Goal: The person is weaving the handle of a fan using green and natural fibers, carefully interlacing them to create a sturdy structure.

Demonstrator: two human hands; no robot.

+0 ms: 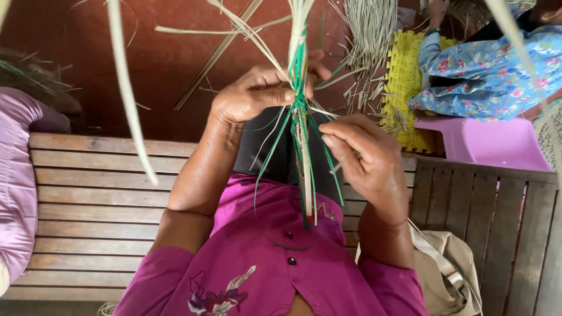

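My left hand [257, 90] pinches a bundle of pale straw strips and green strands [300, 70] just above a knot. My right hand [366, 155] sits lower and to the right, its fingers closed on thin strands coming off the bundle's stem [305, 175]. Green strands hang loose down toward my magenta shirt [275, 257]. Long pale strips fan out above the hands.
I sit on a slatted wooden bench [93, 193]. A person in pink [17, 175] sits at the left. Another person in a blue flowered top [492, 70] sits on a pink stool [486, 140] by a yellow foam mat [404, 76]. Straw piles [369, 29] lie on the red floor. A beige bag [448, 275] rests at my right.
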